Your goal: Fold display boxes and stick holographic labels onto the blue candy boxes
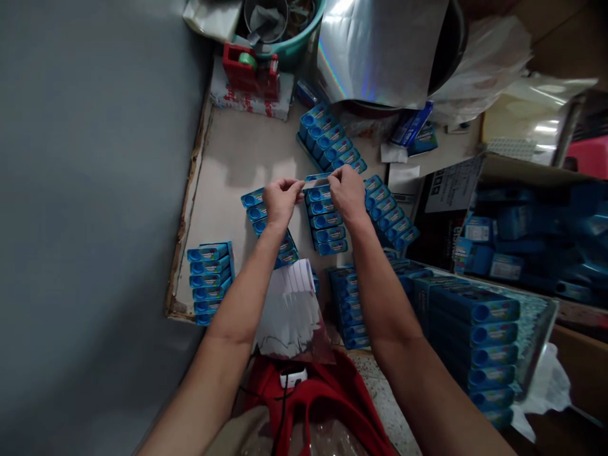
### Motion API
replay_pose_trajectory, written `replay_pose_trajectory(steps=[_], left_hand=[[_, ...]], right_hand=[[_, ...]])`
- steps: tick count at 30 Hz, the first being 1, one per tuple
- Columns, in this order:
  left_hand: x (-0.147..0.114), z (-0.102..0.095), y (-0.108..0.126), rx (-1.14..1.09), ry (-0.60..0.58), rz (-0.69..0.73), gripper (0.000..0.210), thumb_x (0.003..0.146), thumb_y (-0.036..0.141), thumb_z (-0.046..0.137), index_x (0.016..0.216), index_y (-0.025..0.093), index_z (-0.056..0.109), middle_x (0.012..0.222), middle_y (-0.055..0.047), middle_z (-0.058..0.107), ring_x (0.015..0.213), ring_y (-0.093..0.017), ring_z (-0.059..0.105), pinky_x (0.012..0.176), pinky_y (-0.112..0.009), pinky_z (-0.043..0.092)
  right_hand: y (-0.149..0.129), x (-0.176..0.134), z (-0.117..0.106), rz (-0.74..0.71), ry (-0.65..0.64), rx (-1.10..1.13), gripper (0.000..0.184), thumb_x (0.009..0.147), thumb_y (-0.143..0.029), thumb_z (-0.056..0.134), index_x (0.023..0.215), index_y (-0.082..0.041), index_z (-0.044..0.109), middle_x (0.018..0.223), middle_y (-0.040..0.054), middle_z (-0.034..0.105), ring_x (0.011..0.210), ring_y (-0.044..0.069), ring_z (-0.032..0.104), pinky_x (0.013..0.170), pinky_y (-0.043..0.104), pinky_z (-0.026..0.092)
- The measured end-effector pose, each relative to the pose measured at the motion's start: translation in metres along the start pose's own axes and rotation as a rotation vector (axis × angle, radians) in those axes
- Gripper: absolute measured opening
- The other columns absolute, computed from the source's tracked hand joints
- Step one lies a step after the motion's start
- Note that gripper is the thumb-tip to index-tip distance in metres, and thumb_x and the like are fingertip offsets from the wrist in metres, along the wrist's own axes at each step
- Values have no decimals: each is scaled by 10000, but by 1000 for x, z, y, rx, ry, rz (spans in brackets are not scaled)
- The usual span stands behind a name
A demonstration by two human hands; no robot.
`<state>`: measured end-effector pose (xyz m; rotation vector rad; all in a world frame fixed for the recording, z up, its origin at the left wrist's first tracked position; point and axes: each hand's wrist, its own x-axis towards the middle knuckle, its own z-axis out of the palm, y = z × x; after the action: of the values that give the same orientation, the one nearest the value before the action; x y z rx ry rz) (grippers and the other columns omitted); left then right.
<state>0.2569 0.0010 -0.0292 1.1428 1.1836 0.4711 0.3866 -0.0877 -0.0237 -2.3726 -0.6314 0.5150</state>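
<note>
My left hand (281, 201) and my right hand (349, 193) each pinch one end of a short, pale, see-through strip of tape (316, 183), stretched between them. The strip lies across or just above the far end of a row of small blue boxes (327, 220); contact cannot be made out. Partly behind my left hand and forearm is another row of blue boxes (287, 258). Further blue rows stand beyond my hands (335, 147) and beside my right wrist (390, 214). Below my hands, between the forearms, lies a whitish sheet with layered edges (287, 310).
A red tape dispenser (251, 73) with a green roll stands on a wrapped bundle at the back. More blue boxes sit at the table's left corner (209, 282), in a tray (539, 354) at right and in a carton (444, 215). A silvery sheet (380, 50) covers a dark basin.
</note>
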Motion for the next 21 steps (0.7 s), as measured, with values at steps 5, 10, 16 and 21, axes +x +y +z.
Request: replay_pose_trajectory(steps=[5, 10, 16, 21], left_hand=[[13, 0, -11, 11, 38, -3, 129, 831, 173, 781, 772, 160, 667, 680, 15, 679, 577, -114, 683, 589, -222, 589], [16, -3, -11, -57, 36, 23, 145, 916, 296, 758, 886, 179, 678, 778, -1, 708, 662, -99, 696, 642, -198, 584], [3, -2, 10, -84, -127, -198, 546, 900, 702, 688, 811, 163, 684, 797, -76, 748, 707, -156, 725, 711, -283, 616], [-6, -4, 10, -141, -198, -170, 449, 746, 548, 912, 792, 153, 704, 795, -75, 763, 713, -156, 732, 757, -298, 634]], right_hand=[[-1, 19, 0, 35, -57, -112, 221, 849, -126, 547, 735, -261, 414, 735, 0, 501, 805, 222, 521, 868, 395, 430], [3, 11, -10, -136, -105, 13, 166, 828, -152, 557, 755, -254, 448, 777, -1, 551, 797, 205, 519, 809, 355, 430], [-6, -9, -27, -222, -105, 100, 88, 877, -215, 530, 823, -258, 475, 793, -4, 555, 794, 195, 520, 782, 349, 432], [-10, -14, -26, -190, -107, 144, 91, 860, -227, 560, 803, -255, 496, 766, -7, 561, 781, 192, 530, 774, 346, 444]])
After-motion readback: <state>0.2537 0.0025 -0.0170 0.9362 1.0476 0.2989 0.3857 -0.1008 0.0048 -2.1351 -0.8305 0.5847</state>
